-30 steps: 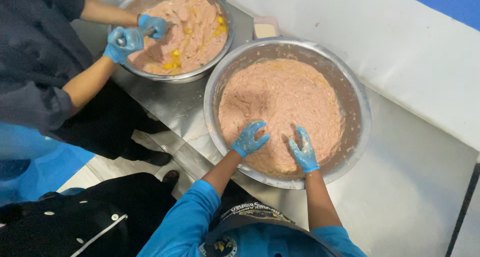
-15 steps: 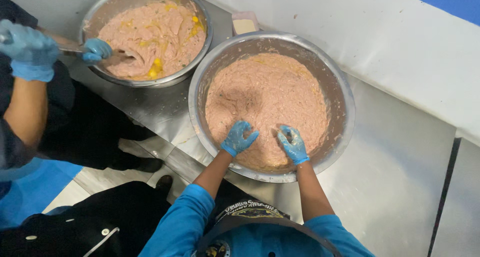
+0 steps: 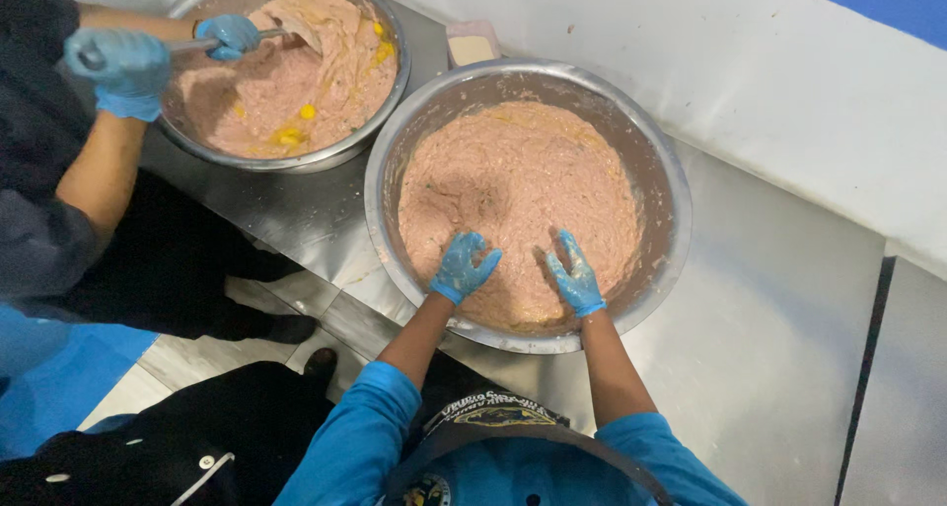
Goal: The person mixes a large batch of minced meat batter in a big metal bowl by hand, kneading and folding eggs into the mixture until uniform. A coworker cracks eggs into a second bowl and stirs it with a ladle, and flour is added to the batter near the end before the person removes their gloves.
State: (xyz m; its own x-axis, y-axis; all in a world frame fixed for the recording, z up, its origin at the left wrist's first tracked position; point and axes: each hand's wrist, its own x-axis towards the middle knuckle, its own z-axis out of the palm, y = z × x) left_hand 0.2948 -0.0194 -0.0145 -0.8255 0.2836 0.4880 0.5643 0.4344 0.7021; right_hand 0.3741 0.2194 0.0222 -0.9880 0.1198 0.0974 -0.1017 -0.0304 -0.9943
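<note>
A large steel bowl (image 3: 663, 151) in front of me holds a thick pink paste (image 3: 518, 185). My left hand (image 3: 462, 267), in a blue glove smeared with paste, presses into the near side of the paste with fingers spread. My right hand (image 3: 574, 274), also gloved, lies flat on the paste beside it, fingers apart. Neither hand holds a tool.
A second steel bowl (image 3: 387, 102) at upper left holds similar paste with yellow bits. A co-worker's gloved hands (image 3: 128, 60) grip a long-handled tool (image 3: 252, 38) in it. A small beige block (image 3: 471, 46) sits behind the bowls. Steel counter (image 3: 769, 348) extends right; white wall (image 3: 710, 62) behind.
My hands stay pressed in the near side of the paste, shifting only slightly. The co-worker's hands have moved the tool further across the other bowl.
</note>
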